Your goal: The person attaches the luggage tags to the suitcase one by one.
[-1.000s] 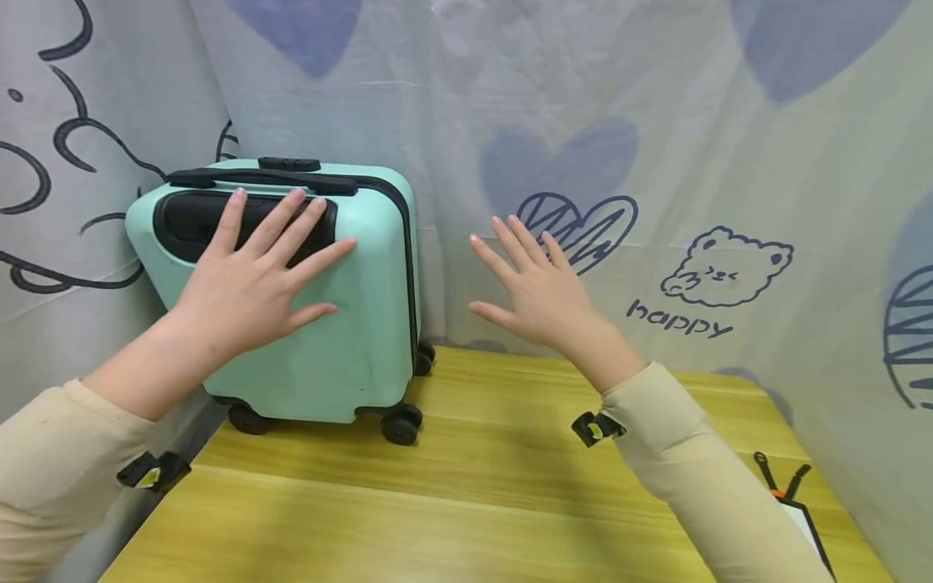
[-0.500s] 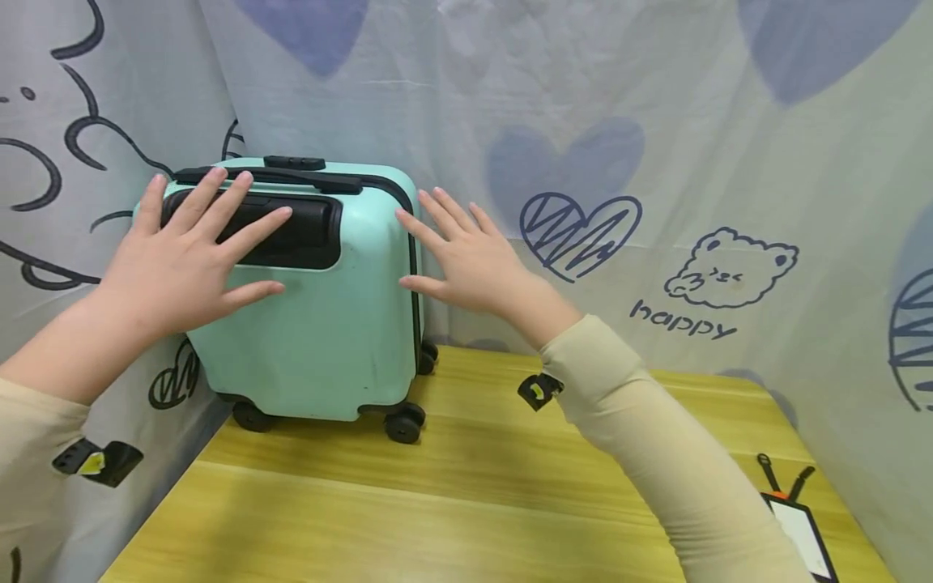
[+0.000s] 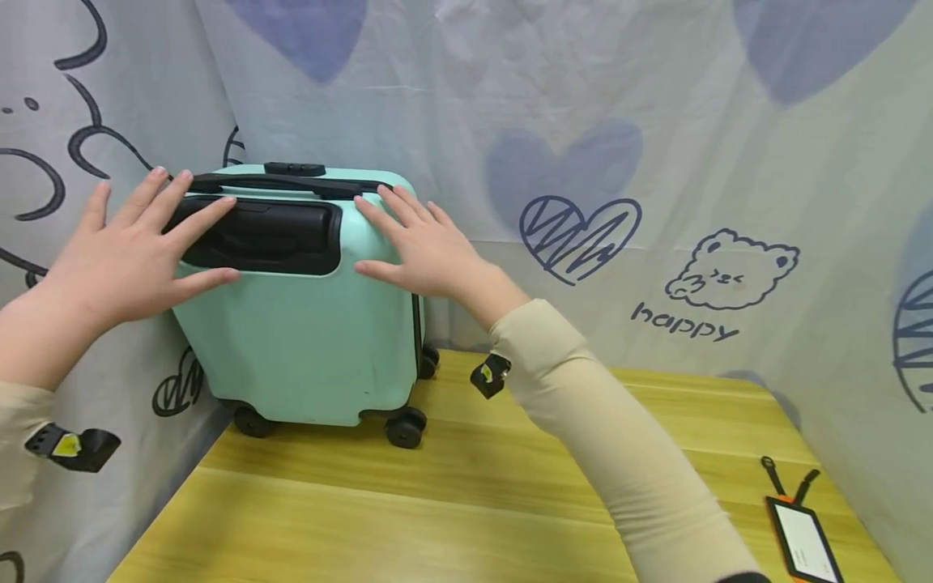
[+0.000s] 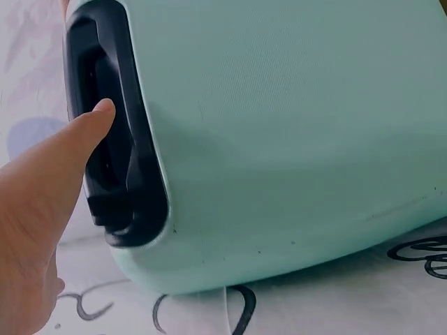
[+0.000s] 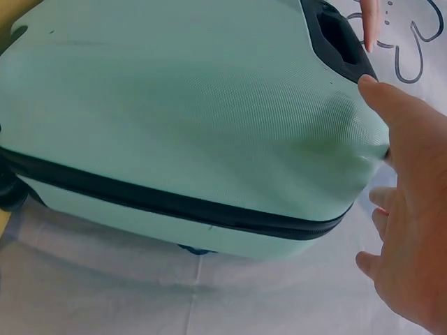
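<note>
A mint-green suitcase (image 3: 306,348) stands upright on its black wheels at the table's back left. Its black recessed panel (image 3: 284,235) and a black carry handle (image 3: 277,185) are near the top. Fingers spread, my left hand (image 3: 124,251) is in front of the suitcase's upper left side. My right hand (image 3: 426,247), also with straight, spread fingers, is at the upper right corner. In the left wrist view the left thumb (image 4: 94,125) overlaps the black panel. Whether either hand touches the suitcase I cannot tell.
A luggage tag (image 3: 803,538) with a black frame, white card and strap lies at the table's right edge. The yellow wooden table (image 3: 466,494) meets a patterned curtain (image 3: 700,162) at the back, and another curtain side hangs on the left.
Both hands have moved left. The right hand has come from beside the suitcase to its upper right corner, and the left from its front to its left side. The suitcase stands in place.
</note>
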Demonstrator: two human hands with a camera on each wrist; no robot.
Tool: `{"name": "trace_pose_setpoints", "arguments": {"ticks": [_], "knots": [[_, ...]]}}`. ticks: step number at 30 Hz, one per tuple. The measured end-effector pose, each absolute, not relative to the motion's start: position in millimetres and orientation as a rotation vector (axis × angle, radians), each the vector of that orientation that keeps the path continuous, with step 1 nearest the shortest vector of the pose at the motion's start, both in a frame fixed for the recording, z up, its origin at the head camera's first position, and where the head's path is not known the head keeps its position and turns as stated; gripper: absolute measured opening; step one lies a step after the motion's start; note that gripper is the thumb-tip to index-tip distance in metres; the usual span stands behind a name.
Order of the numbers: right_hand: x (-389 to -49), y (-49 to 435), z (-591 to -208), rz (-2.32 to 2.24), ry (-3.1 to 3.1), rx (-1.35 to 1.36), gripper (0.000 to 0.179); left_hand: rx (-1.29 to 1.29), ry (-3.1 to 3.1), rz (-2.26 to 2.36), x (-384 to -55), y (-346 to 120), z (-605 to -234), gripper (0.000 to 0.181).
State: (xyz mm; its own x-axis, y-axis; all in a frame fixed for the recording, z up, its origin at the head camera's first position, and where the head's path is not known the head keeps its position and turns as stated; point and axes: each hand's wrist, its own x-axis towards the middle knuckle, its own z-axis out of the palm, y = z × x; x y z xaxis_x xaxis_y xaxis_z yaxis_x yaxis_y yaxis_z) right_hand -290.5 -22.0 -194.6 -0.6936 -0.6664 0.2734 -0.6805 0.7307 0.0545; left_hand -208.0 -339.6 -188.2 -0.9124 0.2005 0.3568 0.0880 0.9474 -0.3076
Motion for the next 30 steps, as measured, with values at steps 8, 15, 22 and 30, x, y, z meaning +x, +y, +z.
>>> {"name": "trace_pose_setpoints", "arguments": {"ticks": [8, 15, 22, 30], "knots": [[-294, -31, -195, 0.24, -2.633, 1.138, 0.081, -0.171, -2.733, 0.352, -217, -355, -190, 0.089], [-290, -23, -202, 0.25, -2.563, 1.135, 0.081, -0.169, -2.724, 0.329, -219, -359, -195, 0.091], [-288, 0, -207, 0.296, -2.516, 1.122, 0.079, -0.184, -2.725, 0.27, -221, -353, -197, 0.092], [-286, 27, -212, 0.342, -2.467, 1.101, 0.078, -0.255, -2.725, 0.16, -228, -339, -201, 0.094]]}}
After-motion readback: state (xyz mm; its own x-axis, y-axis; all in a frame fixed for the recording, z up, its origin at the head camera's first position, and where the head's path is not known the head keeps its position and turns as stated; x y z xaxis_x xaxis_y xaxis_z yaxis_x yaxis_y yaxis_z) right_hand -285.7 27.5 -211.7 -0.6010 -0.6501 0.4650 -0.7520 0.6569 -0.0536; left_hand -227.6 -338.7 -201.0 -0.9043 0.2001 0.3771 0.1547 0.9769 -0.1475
